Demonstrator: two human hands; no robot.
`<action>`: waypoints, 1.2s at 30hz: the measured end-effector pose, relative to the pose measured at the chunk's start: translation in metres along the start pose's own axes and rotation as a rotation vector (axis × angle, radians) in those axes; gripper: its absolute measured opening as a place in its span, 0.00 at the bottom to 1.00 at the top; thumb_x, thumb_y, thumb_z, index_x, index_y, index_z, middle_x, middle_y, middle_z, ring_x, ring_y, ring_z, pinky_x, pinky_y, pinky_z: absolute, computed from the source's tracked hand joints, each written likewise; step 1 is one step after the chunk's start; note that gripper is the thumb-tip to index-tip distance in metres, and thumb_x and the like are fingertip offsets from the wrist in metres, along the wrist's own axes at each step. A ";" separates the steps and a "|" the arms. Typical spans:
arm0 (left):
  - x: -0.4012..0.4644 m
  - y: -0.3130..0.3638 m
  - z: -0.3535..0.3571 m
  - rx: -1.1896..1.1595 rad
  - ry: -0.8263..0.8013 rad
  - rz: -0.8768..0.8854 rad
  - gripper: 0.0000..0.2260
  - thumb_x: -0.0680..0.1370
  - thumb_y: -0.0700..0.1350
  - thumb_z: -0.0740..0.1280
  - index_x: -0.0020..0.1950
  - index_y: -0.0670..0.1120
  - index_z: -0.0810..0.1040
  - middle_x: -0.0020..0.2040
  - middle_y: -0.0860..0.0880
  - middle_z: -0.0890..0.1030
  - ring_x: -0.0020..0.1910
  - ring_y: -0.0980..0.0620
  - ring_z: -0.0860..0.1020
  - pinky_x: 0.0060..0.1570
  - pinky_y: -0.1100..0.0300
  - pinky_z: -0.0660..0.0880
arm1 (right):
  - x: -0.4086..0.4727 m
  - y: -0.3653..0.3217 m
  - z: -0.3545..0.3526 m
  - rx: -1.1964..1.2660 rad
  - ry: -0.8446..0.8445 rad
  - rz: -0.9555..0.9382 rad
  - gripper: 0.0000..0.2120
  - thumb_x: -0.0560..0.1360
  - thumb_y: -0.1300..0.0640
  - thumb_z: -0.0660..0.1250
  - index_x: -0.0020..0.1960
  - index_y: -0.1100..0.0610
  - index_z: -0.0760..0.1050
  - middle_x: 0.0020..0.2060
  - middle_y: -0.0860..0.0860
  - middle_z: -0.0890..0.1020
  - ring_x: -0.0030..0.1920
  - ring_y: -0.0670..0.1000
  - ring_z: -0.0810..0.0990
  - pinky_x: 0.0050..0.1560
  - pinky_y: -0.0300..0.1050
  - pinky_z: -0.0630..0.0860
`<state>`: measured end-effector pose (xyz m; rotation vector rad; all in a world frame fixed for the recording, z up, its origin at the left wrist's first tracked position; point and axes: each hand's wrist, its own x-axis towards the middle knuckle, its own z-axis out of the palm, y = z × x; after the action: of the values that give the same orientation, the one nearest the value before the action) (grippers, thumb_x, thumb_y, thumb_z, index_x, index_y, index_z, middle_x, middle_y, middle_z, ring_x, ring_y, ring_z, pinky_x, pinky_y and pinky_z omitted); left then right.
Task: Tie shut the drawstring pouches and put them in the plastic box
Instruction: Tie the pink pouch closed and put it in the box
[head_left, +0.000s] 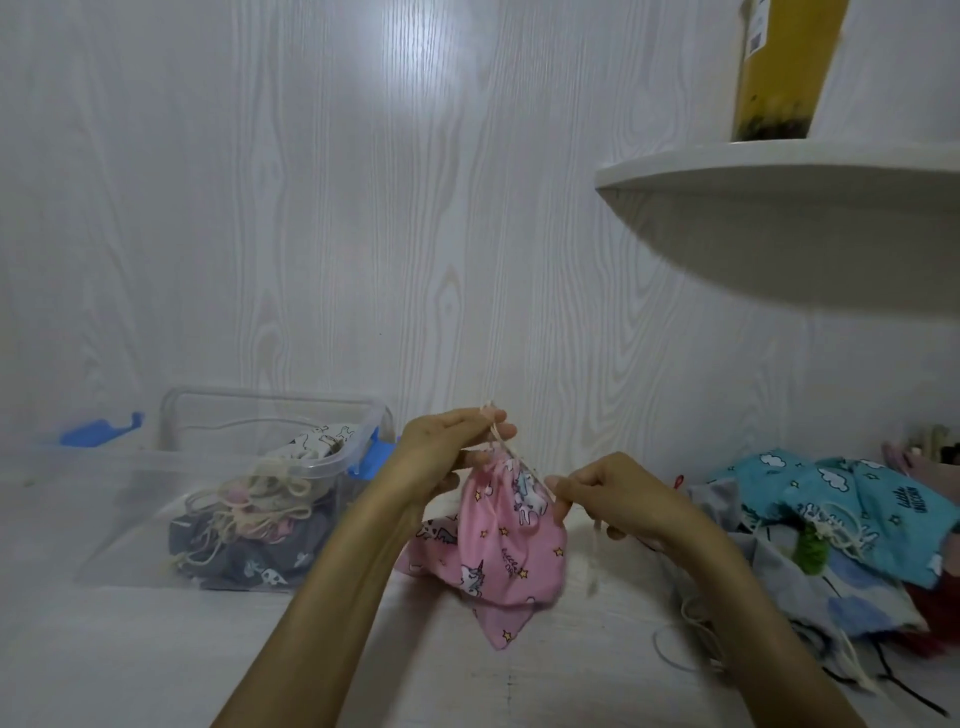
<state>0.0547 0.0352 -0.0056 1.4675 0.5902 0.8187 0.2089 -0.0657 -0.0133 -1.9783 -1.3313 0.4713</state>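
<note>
A pink unicorn-print drawstring pouch (493, 540) hangs above the white surface in the middle of the view, its mouth gathered. My left hand (452, 447) pinches one cream cord of the pouch up at the top left. My right hand (608, 499) pinches the other cord at the right, and loose cord ends dangle below it. A clear plastic box (130, 519) with blue latches stands at the left and holds several tied pouches (249, 540), grey and cream ones among them.
A heap of loose pouches (841, 525), blue and grey prints, lies at the right with cords trailing. A white curved shelf (779, 208) juts out at the upper right, bearing a yellow container (779, 67). A wood-grain wall stands close behind.
</note>
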 end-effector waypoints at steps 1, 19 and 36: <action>0.000 -0.001 0.000 0.076 -0.002 0.010 0.10 0.76 0.50 0.67 0.51 0.48 0.83 0.42 0.56 0.85 0.24 0.64 0.71 0.23 0.72 0.60 | -0.003 -0.001 -0.005 -0.036 -0.047 0.023 0.17 0.76 0.48 0.65 0.33 0.54 0.81 0.21 0.45 0.69 0.27 0.46 0.65 0.27 0.36 0.65; -0.018 -0.005 0.027 0.593 -0.676 0.004 0.13 0.78 0.52 0.64 0.40 0.45 0.81 0.31 0.59 0.79 0.31 0.62 0.74 0.37 0.71 0.70 | -0.021 -0.027 -0.021 0.134 -0.005 -0.275 0.12 0.76 0.45 0.61 0.41 0.46 0.80 0.37 0.34 0.82 0.41 0.32 0.77 0.42 0.25 0.68; -0.013 0.003 0.012 0.401 -0.481 0.005 0.16 0.78 0.53 0.62 0.32 0.51 0.77 0.27 0.58 0.73 0.29 0.60 0.68 0.31 0.69 0.64 | -0.009 0.007 -0.029 -0.182 -0.192 -0.357 0.04 0.75 0.52 0.67 0.48 0.45 0.80 0.46 0.42 0.83 0.49 0.42 0.80 0.57 0.43 0.76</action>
<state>0.0561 0.0177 -0.0041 1.9524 0.3937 0.3318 0.2283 -0.0854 0.0016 -1.8134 -1.8627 0.3854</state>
